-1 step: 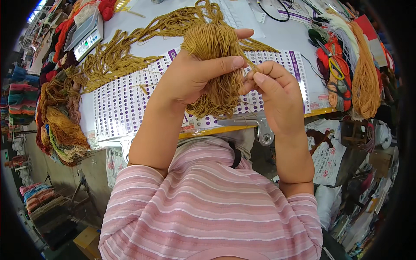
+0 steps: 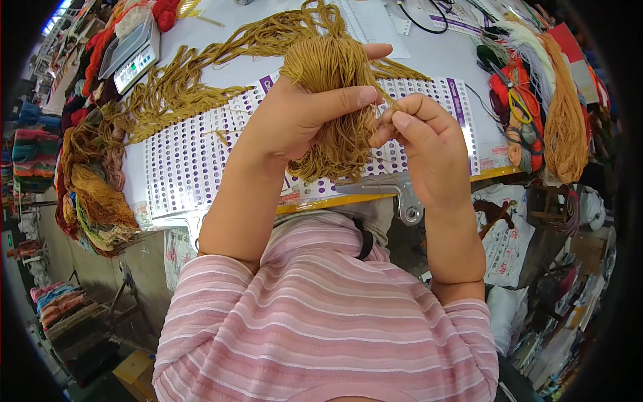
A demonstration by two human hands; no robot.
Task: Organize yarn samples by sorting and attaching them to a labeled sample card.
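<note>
A thick looped bundle of mustard-gold yarn (image 2: 329, 70) is in my left hand (image 2: 284, 120), which is closed round it with the thumb across the front. Its lower loops hang below my palm. To the right, my right hand (image 2: 430, 137) pinches a few gold strands at the bundle's side between thumb and fingertips; the exact spot is partly hidden by the fingers. Beneath both hands lies a white card with rows of holes and purple strips (image 2: 194, 151). More gold yarn (image 2: 177, 84) spreads over the table behind and to the left, joining toward the bundle.
A digital scale (image 2: 137, 60) stands at the far left beside piled coloured yarn (image 2: 100, 194). Yellow-handled scissors (image 2: 519, 104) rest on red yarn at the right, next to a long orange skein (image 2: 566, 114). A metal clamp (image 2: 408, 201) sits at the table's front edge.
</note>
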